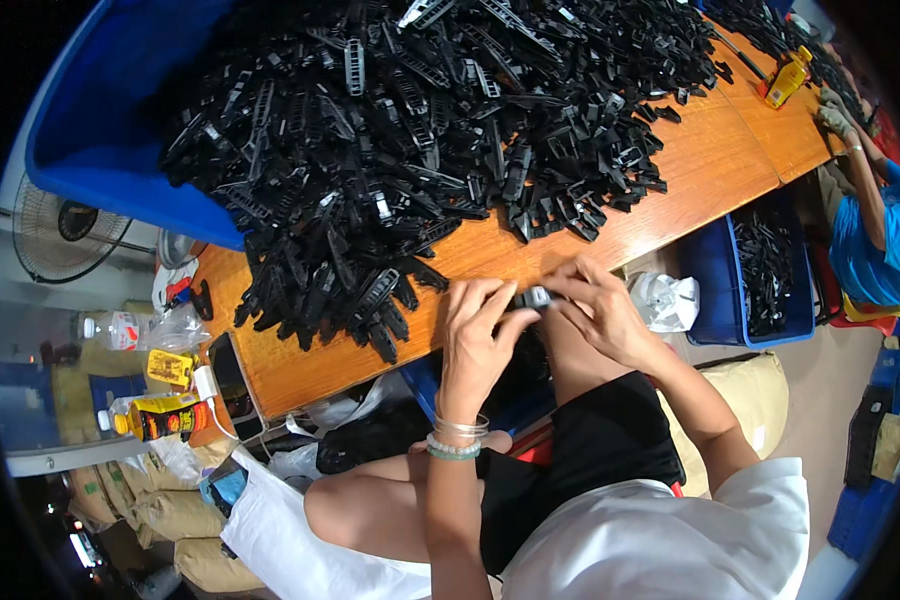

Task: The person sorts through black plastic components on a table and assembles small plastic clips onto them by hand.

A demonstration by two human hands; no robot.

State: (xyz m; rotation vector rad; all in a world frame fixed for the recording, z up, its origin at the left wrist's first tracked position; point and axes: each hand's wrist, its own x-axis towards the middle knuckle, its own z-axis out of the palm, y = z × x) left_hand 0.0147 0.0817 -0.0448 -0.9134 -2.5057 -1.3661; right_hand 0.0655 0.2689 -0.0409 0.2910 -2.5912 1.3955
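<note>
Holding: both hands meet at the table's near edge on one small black plastic clip (533, 297)
Left hand (477, 335): fingers curled, thumb and fingertips pinching the clip's left end; bracelets (457, 437) on the wrist
Right hand (598, 307): fingers bent over the clip's right end, gripping it
Clip position: just off the wooden table (710, 160), above the person's lap
Pile (420, 130): heap of black plastic parts covering the table, just beyond the hands
Blue crate (715, 275): right of the hands, holding more black parts
Co-worker's arm (865, 190): far right, blue sleeve
</note>
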